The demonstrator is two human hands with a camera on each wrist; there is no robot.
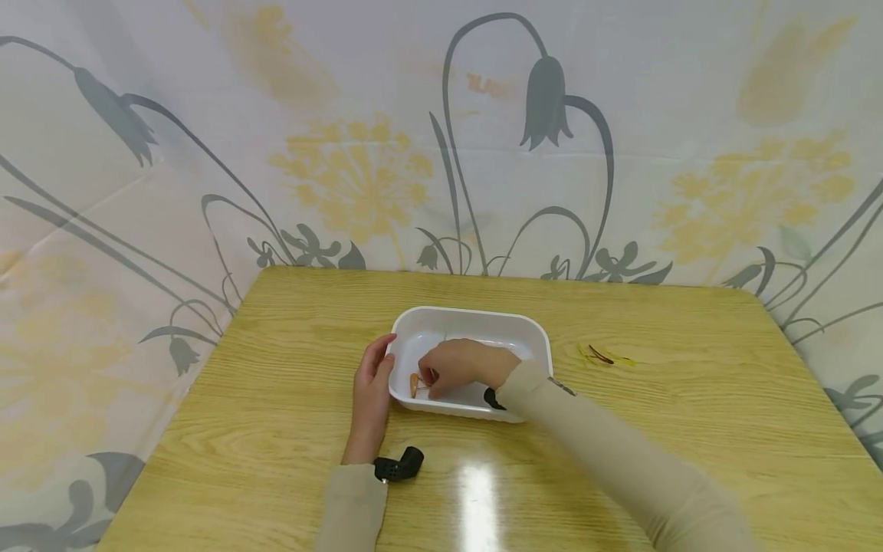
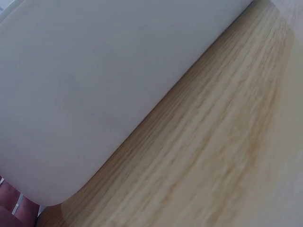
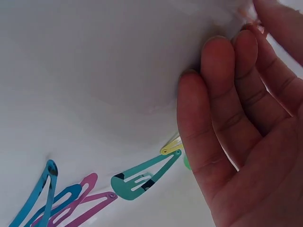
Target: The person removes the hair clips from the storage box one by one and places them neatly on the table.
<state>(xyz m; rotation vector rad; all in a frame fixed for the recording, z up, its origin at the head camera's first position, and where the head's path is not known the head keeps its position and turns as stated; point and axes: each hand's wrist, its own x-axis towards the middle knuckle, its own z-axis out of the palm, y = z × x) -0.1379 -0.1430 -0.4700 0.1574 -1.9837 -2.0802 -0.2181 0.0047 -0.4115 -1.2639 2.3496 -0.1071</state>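
Teal and pink clips (image 3: pixel 125 191) dot a white tray (image 1: pixel 483 312) on a wooden counter (image 1: pixel 276 399), floral backdrop (image 1: pixel 359 69) behind. Left fingers (image 1: pixel 375 351) apart; right fingers' (image 3: pixel 219 80) hold unclear.

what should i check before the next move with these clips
1. White tray steadied: ok, left hand touches its left side.
2. Right hand inside the tray: ok.
3. Right hand's fingers holding a clip: cannot tell, the contact is too unclear.
4. Blue clip and pink clip well apart: not ok, they lie bunched together.
5. Red-brown piece outside the tray: ok, on the table to its right.
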